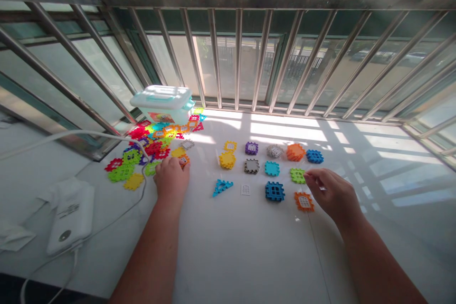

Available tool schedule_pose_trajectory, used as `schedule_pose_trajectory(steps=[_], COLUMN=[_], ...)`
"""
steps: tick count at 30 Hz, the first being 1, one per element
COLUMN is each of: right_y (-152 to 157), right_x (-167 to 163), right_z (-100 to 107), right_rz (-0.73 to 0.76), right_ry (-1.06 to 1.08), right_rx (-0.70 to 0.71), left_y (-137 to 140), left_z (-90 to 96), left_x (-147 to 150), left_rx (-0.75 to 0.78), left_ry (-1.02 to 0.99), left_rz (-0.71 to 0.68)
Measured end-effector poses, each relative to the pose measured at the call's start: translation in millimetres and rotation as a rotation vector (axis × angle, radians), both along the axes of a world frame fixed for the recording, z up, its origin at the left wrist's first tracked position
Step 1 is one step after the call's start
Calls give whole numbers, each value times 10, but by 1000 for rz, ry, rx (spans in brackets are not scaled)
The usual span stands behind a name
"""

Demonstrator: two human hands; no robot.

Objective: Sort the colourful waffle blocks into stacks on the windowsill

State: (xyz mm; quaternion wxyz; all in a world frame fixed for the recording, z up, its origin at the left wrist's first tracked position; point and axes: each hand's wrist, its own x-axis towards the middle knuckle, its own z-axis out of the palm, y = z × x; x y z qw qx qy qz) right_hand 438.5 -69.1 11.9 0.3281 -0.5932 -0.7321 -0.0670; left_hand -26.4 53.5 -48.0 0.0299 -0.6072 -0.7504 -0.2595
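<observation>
My left hand (172, 178) is closed at the right edge of a mixed heap of plastic interlocking tiles (154, 148), pinching an orange interlocking tile (184, 160). My right hand (334, 195) has its thumb and forefinger together on the right edge of a green interlocking tile (297, 175). Just below that lies an orange tile with a white window insert (304, 202). Sorted by colour and shape, other tiles form rows between my hands: a yellow stack (227, 160), a purple stack (251, 147), a dark blue stack (274, 191) and a blue triangle (223, 187).
A white lidded box (164, 103) stands behind the heap, against metal window bars (238, 57). On the left, a white power bank (70, 218) lies with a white cable (117, 218) running across to the heap. Crumpled tissue (14, 235) is at the far left.
</observation>
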Motion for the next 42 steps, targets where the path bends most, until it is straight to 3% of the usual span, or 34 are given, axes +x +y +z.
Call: schedule_pose_trajectory(steps=[6, 12, 16, 19, 22, 27, 29, 32, 37, 42], right_y=[-6, -66, -98, -101, -106, -151, -166, -167, -145, -147], right_x=[10, 99, 125, 69, -78, -455, -590, -719, -783, -792], right_z=[3, -51, -55, -21, 22, 82, 93, 81, 40, 75], right_rz=[-21, -183, -287, -269, -176, 222, 368, 464, 451, 458], right_ry=[-17, -37, 9, 65, 109, 87, 46, 21, 59, 74], right_rx=[71, 132, 165, 142, 147, 208, 174, 91, 73, 34], left_y=[-1, -39, -127, -274, -511, -858, -906, -914, -919, -928], left_z=[94, 298, 385, 416, 467, 530, 514, 463, 413, 421], left_x=[-9, 96, 326, 611, 969, 1425, 1499, 1540, 1582, 1584], left_rx=[-19, 262, 350, 231, -14, -357, -413, -469, -552, -599], left_ry=[-12, -147, -399, -665, -946, -1174, -1199, -1249, -1426, -1442], left_rz=[4, -167, -296, -450, -681, -919, -964, -1001, -990, -1002])
